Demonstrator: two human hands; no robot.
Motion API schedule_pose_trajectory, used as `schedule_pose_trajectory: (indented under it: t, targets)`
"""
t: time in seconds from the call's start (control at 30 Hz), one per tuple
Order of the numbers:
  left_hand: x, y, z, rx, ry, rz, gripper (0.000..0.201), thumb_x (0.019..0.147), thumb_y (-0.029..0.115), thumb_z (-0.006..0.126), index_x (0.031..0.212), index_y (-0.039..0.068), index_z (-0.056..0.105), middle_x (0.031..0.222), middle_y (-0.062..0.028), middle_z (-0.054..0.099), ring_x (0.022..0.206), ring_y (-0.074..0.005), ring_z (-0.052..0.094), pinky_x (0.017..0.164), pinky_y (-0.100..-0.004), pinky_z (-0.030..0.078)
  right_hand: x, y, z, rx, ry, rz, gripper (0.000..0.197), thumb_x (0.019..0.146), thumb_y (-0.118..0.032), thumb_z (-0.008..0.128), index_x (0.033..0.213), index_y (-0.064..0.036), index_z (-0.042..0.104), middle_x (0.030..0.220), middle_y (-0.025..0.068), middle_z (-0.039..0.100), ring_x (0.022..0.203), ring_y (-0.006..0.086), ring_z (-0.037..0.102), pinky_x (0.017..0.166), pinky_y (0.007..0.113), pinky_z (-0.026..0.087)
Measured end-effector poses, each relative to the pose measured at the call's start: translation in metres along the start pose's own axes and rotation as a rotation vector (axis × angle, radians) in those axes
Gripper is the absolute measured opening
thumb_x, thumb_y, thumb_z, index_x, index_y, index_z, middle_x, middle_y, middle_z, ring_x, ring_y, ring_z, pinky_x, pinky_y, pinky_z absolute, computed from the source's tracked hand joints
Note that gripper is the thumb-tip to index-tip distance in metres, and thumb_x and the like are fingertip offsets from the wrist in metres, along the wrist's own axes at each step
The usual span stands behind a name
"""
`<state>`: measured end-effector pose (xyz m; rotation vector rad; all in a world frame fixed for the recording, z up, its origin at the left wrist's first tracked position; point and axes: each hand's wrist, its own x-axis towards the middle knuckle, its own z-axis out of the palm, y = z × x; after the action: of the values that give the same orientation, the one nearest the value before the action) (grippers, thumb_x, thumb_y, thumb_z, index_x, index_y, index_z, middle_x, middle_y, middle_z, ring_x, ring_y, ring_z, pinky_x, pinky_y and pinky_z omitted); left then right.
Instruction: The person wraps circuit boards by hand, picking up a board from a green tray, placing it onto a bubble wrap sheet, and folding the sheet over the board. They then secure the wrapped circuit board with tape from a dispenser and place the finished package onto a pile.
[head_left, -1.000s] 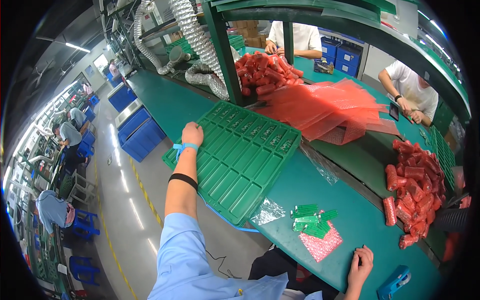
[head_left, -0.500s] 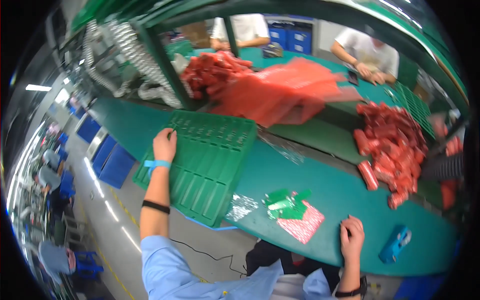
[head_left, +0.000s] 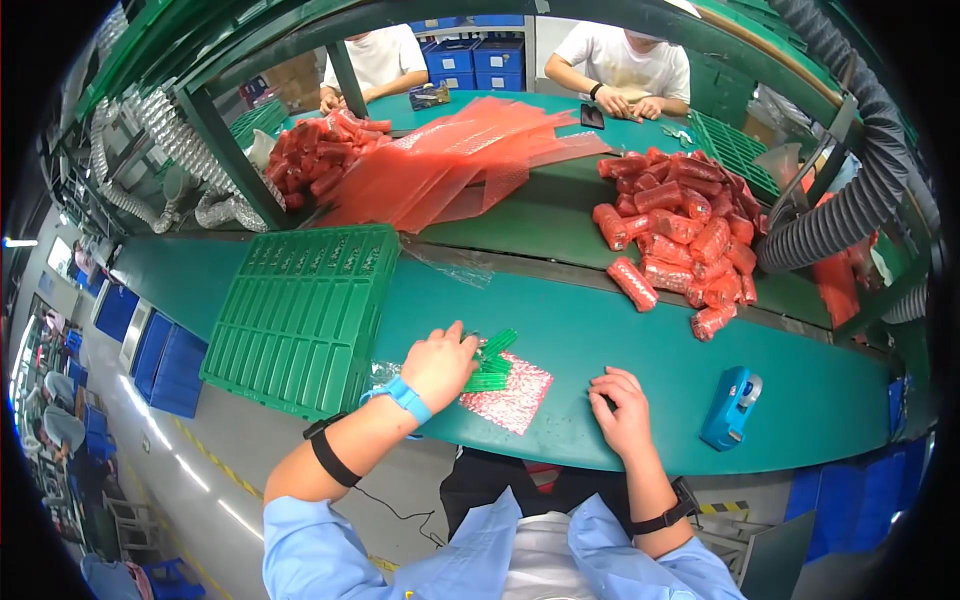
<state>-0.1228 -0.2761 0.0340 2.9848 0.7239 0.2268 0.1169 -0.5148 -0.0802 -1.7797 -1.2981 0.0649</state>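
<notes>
My left hand is over a small heap of green pieces, its fingers bent together at their left side. What the fingers hold, if anything, is hidden. The green pieces lie on a pink-and-white bubble-wrap sheet, with some clear plastic beside the hand. My right hand rests on the green tabletop to the right of the sheet, fingers loosely bent and apart, holding nothing. Left of my left hand lies a green compartment tray, with small parts in its far row.
Red bubble-wrapped rolls are piled at the right, and another red pile stands far left. Red bubble-wrap sheets lie between them. A blue tape dispenser stands right of my right hand. Two people work across the bench.
My left hand has left the far left part of the tray and come right and nearer, to the green pieces. The view has shifted; my right hand still rests on the table.
</notes>
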Motion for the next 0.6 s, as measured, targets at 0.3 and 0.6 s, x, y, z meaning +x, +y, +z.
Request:
schedule_pose_trajectory:
  t: [0.3,0.6]
  targets:
    - [0.135,-0.091,-0.020,0.123,0.081,-0.215,0.028,0.099,0.023,0.064,0.107,0.003,0.081,0.138,-0.0235,0.070,0.124,-0.0455,0.066,0.105,-0.0520,0.056,-0.002,0.005,0.000,0.059,-0.006,-0.016,0.006,0.087,-0.007,0.079,0.092,-0.0040,0.078,0.102,0.0111,0.079,0.119,0.0384,0.070,0.105,0.049,0.056]
    - [0.198,-0.145,0.041,0.410,-0.314,-0.511,0.045,0.099,0.020,0.061,0.141,0.007,0.072,0.164,-0.0163,0.052,0.159,-0.0359,0.038,0.127,-0.0639,0.032,-0.014,0.012,0.008,0.105,0.012,0.046,0.006,0.089,-0.013,0.080,0.089,-0.0071,0.078,0.100,0.0080,0.080,0.115,0.0367,0.071,0.103,0.048,0.056]
